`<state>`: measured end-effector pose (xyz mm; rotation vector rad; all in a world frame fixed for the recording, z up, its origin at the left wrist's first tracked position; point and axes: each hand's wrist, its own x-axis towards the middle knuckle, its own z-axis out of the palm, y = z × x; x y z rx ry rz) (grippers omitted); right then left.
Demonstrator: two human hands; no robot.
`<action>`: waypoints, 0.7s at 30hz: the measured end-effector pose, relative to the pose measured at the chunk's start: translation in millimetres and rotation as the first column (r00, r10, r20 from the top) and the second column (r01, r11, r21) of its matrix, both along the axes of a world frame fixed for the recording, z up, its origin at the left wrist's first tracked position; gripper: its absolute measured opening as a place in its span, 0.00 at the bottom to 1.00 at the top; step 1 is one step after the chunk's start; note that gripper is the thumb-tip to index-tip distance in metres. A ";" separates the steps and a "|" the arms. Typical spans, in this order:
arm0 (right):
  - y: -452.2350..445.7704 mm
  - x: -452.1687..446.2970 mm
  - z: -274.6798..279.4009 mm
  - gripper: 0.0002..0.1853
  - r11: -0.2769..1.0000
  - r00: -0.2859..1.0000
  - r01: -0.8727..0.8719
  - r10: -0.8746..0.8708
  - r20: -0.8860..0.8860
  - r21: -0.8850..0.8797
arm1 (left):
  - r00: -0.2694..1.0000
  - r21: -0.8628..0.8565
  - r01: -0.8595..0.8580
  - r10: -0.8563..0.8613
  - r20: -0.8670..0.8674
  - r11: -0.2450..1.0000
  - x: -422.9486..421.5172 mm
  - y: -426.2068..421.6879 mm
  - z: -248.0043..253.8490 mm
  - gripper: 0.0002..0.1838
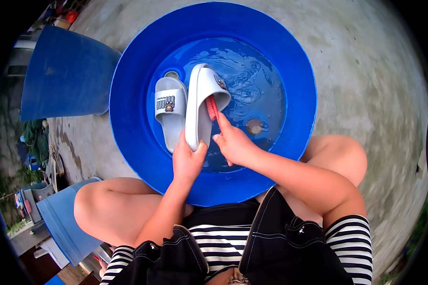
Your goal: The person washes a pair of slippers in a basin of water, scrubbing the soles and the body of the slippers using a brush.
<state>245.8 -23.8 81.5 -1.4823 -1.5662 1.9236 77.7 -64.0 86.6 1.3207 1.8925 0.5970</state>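
Note:
Over a large blue basin [290, 52] with water in it, my left hand [187, 161] grips the heel end of a white slipper [197, 99]. The slipper is tilted on its side, with its strap to the right. My right hand [233, 140] is closed round the handle of a red brush [211, 108], whose bristle end reaches under the strap against the footbed. A second white slipper [171, 124] lies in the basin just left of the first, sole down, with a bear figure on its strap.
A big blue tub [66, 76] lies beyond the basin's left side. Nearer, at the lower left, stands a light blue bucket [71, 218]. Green netting [35, 142] and assorted items line the left edge. Concrete ground [366, 85] surrounds the basin.

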 end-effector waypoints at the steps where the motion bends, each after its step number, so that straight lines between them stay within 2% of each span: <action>1: -13.2 -7.0 11.3 0.38 0.994 0.994 -0.105 0.104 -0.026 -0.026 | 0.996 0.032 -0.078 0.077 0.037 0.996 -8.0 1.7 -10.0 0.22; 3: -31.2 -13.0 13.0 0.38 0.992 0.991 -0.107 0.100 -0.088 -0.069 | 0.987 0.135 -0.156 0.150 0.056 0.979 -14.3 2.7 -24.2 0.22; 5: -7.2 0.5 10.9 0.35 0.990 0.992 -0.128 0.127 -0.023 -0.060 | 0.990 0.063 -0.026 0.034 -0.138 0.998 -6.6 -4.6 -19.8 0.21; 6: 5.9 5.9 0.7 0.33 0.999 0.999 -0.044 0.044 0.022 -0.028 | 0.997 -0.046 -0.021 0.018 -0.069 0.999 1.8 -6.5 -8.4 0.23; 8: 30.7 14.7 -31.4 0.30 0.994 0.987 0.102 -0.097 0.129 -0.026 | 0.994 -0.033 0.098 -0.099 -0.039 0.995 8.6 -13.5 -9.2 0.24; 9: 41.0 15.4 -26.7 0.30 0.985 0.970 0.164 -0.151 0.193 -0.054 | 0.989 -0.049 0.144 -0.145 -0.031 0.988 12.6 -13.8 -6.1 0.25; 10: 38.6 15.3 -20.3 0.30 0.988 0.969 0.145 -0.132 0.209 -0.051 | 0.989 -0.015 0.142 -0.143 -0.043 0.990 13.0 -13.2 -6.6 0.24; 11: 26.0 13.9 -11.7 0.31 0.995 0.984 0.090 -0.095 0.147 0.040 | 0.989 -0.013 0.142 -0.142 -0.044 0.990 9.6 -10.3 -7.1 0.24; 13: -2.0 2.1 7.1 0.34 0.997 0.998 -0.053 0.051 0.046 0.047 | 0.999 0.036 -0.035 0.036 -0.022 0.999 -2.1 -0.7 -9.7 0.23; 14: -15.9 -2.3 12.8 0.35 0.994 0.995 -0.104 0.104 -0.007 0.018 | 0.994 0.181 -0.035 0.053 -0.094 0.983 -7.8 0.2 -16.5 0.22; 15: -23.5 -4.6 15.8 0.37 0.988 0.986 -0.153 0.153 -0.063 -0.009 | 0.988 0.165 -0.078 0.098 -0.117 0.983 -8.8 2.4 -14.2 0.22; 16: -21.4 -3.4 16.3 0.38 0.987 0.986 -0.160 0.159 -0.045 -0.016 | 0.995 0.153 -0.053 0.066 -0.081 0.987 -7.9 0.5 -14.4 0.22; 17: -17.1 -2.0 3.4 0.35 0.991 0.996 -0.090 0.092 -0.014 0.099 | 0.998 0.141 -0.025 0.031 -0.046 0.990 -6.9 -2.5 -14.6 0.23; 19: 14.3 11.4 -4.7 0.31 1.000 0.998 0.005 -0.005 0.060 0.010 | 0.992 -0.003 0.069 -0.069 -0.102 0.998 4.9 -6.9 -3.8 0.25; 20: 31.7 17.3 -24.1 0.32 0.996 0.989 0.084 -0.082 0.122 -0.013 | 0.990 0.028 0.138 -0.137 -0.027 0.990 7.0 -11.8 -7.4 0.26; 21: 42.8 19.2 -28.9 0.33 0.986 0.971 0.163 -0.155 0.184 -0.029 | 0.986 0.005 0.167 -0.167 -0.026 0.986 13.5 -14.2 -3.5 0.26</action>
